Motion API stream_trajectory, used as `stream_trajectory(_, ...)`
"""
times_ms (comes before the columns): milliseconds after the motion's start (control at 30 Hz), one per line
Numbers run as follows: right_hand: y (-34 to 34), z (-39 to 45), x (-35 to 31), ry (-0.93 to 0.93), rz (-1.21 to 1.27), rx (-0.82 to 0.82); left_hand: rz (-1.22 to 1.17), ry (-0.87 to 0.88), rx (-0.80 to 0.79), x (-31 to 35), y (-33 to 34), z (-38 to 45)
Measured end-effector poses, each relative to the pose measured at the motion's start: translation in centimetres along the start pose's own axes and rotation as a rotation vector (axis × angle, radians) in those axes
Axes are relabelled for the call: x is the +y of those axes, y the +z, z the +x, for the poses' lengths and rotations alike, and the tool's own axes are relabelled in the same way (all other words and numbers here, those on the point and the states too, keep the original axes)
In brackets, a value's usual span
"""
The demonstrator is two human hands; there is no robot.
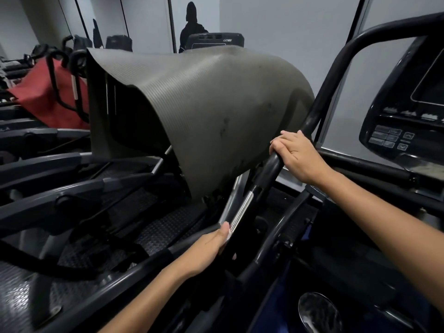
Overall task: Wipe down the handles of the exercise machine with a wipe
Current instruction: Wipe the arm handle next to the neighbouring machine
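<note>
The right hand (296, 157) is curled around the black handle (271, 168) high up, holding it steady. The left hand (206, 248) is wrapped round the same bar lower down, just under the shiny metal strip (239, 210). A tiny white bit by the thumb may be the wipe (229, 234), but most of it is hidden. To do this well, squeeze the wipe all the way round and slide it slowly up. The grey mat (204, 111) hides the next machine.
</note>
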State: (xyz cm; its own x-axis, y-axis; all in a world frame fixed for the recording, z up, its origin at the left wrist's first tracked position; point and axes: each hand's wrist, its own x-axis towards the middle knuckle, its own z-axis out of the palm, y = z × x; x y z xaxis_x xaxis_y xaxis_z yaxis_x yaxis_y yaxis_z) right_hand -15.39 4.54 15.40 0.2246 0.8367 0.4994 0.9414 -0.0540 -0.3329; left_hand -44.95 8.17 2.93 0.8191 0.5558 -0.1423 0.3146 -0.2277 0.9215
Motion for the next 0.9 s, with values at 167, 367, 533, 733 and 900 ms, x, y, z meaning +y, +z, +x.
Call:
stream_trajectory(167, 0.1, -0.5, -1.5, -0.009, -0.078, -0.009, 0.056, 0.002, -0.017, 1.0, -0.3, 2.0)
stream_trajectory(367, -0.2, -1.5, -3.0, 0.054, -0.110, -0.103, 0.103, -0.031, -0.032, 0.7, -0.3, 1.6)
stream_trajectory(533, 0.6, -3.7, -4.5, 0.005, -0.222, -0.073, 0.078, -0.036, -0.033, -0.8, -0.2, 0.3)
stream_trajectory(733, 2.2, -6.1, -5.8, -0.026, -0.197, 0.010, 0.207, 0.118, 0.183, 2.3, 1.9, 0.3)
stream_trajectory(900, 2.8, -7.2, -6.4, 0.002, -0.187, 0.060, 0.765, 0.373, 0.530, 0.6, 4.5, -0.6)
